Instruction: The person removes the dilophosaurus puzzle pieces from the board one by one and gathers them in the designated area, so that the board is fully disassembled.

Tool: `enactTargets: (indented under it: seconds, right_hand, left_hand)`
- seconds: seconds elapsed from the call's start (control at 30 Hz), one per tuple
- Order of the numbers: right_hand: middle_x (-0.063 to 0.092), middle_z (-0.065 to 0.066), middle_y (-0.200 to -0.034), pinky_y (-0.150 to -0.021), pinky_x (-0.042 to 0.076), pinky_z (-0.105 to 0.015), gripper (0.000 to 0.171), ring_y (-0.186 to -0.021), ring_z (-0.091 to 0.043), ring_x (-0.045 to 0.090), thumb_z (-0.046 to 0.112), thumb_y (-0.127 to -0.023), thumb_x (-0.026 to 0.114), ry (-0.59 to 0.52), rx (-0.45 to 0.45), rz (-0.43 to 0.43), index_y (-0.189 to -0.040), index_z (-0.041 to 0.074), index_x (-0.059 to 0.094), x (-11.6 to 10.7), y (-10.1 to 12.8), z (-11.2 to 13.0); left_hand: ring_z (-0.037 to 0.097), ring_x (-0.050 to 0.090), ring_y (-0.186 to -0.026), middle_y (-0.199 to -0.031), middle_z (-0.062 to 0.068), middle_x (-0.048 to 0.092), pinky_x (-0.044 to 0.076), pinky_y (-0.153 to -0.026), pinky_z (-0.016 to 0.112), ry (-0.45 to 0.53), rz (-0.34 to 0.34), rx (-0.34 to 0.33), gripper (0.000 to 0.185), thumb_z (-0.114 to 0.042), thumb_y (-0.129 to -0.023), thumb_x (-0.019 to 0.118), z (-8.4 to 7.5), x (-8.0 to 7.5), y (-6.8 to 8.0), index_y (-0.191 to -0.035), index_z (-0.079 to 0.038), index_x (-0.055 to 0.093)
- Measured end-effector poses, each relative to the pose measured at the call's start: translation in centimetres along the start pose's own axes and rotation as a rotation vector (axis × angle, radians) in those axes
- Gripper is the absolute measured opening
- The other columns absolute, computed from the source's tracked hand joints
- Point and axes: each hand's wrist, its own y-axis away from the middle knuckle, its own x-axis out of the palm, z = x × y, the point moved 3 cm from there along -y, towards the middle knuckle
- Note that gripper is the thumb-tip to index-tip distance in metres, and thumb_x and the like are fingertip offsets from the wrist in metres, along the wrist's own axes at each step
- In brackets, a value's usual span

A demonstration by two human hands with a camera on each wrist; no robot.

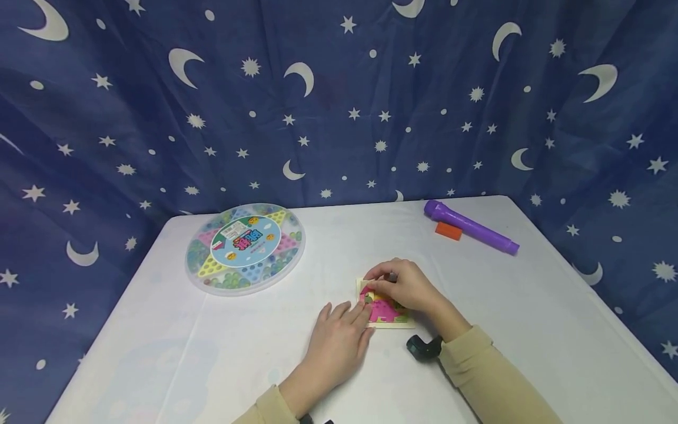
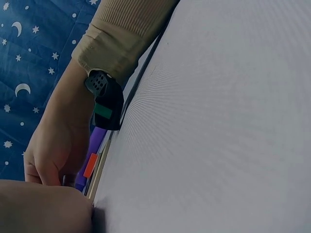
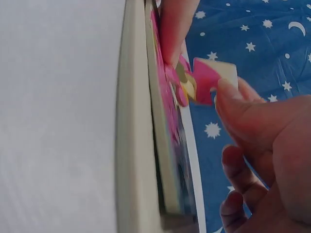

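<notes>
A small jigsaw puzzle point(image 1: 385, 314) with a pink picture in a pale frame lies flat on the table in the head view. Between the thumb and fingertip of my right hand point(image 1: 410, 287) is a pink-and-cream puzzle piece point(image 3: 208, 80), tilted up at the puzzle's far left part. My left hand point(image 1: 339, 340) lies at the near left side, its fairly straight fingertips on the puzzle's pink surface. In the right wrist view a left finger point(image 3: 176, 31) presses down beside the raised piece. The left wrist view shows the right hand point(image 2: 53, 150) beyond the puzzle's edge.
A round Chinese checkers box point(image 1: 246, 248) with marbles lies at the back left. At the back right are a purple stick-like toy point(image 1: 474, 228) and an orange block point(image 1: 448, 231). A dark wrist device point(image 1: 424, 347) sits under the right sleeve. A starry blue curtain point(image 1: 339, 88) hangs behind the table.
</notes>
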Motion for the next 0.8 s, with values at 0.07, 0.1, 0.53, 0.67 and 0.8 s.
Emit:
enactTargets:
  seconds: [0.07, 0.1, 0.53, 0.67, 0.8]
  right_hand:
    - [0.062, 0.014, -0.080, -0.069, 0.047, -0.033, 0.010, -0.079, -0.015, 0.053, 0.036, -0.080, 0.072, -0.010, -0.016, -0.007, -0.089, 0.033, 0.072, -0.14, -0.05, -0.08]
    - [0.062, 0.015, -0.081, -0.070, 0.046, -0.033, 0.010, -0.079, -0.014, 0.053, 0.036, -0.080, 0.072, -0.019, -0.023, -0.003, -0.089, 0.033, 0.072, -0.17, -0.08, -0.13]
    - [0.064, 0.010, -0.082, -0.065, 0.045, -0.034, 0.009, -0.077, -0.018, 0.053, 0.033, -0.084, 0.068, -0.115, -0.006, 0.064, -0.092, 0.028, 0.071, 0.16, -0.23, -0.19]
    - [0.062, 0.007, -0.080, -0.059, 0.045, -0.029, 0.009, -0.073, -0.018, 0.052, 0.030, -0.087, 0.066, -0.100, 0.000, 0.052, -0.094, 0.025, 0.070, 0.38, -0.42, -0.37]
    - [0.060, 0.005, -0.078, -0.057, 0.044, -0.028, 0.009, -0.071, -0.019, 0.050, 0.028, -0.087, 0.066, -0.085, 0.027, 0.032, -0.095, 0.024, 0.068, 0.60, -0.35, -0.29]
  left_hand:
    - [0.028, 0.052, -0.114, -0.129, 0.001, 0.055, 0.034, -0.094, 0.058, -0.004, 0.005, -0.001, 0.042, -0.039, -0.093, 0.050, -0.01, 0.01, 0.04, -0.128, -0.016, 0.058]
    - [0.028, 0.052, -0.114, -0.129, 0.001, 0.055, 0.034, -0.094, 0.058, -0.006, 0.009, -0.003, 0.042, -0.039, -0.093, 0.050, -0.01, 0.04, 0.07, -0.128, -0.016, 0.058]
    - [0.027, 0.052, -0.114, -0.129, 0.000, 0.055, 0.035, -0.093, 0.057, -0.032, 0.020, -0.014, 0.043, -0.040, -0.094, 0.049, -0.01, 0.20, 0.30, -0.129, -0.017, 0.057]
    - [0.028, 0.052, -0.114, -0.129, 0.001, 0.055, 0.035, -0.092, 0.058, -0.042, 0.001, -0.003, 0.043, -0.040, -0.093, 0.051, -0.04, 0.11, 0.31, -0.129, -0.016, 0.057]
    - [0.028, 0.052, -0.114, -0.129, 0.001, 0.055, 0.036, -0.092, 0.057, -0.039, 0.002, -0.002, 0.043, -0.039, -0.093, 0.051, -0.05, 0.11, 0.28, -0.129, -0.016, 0.057]
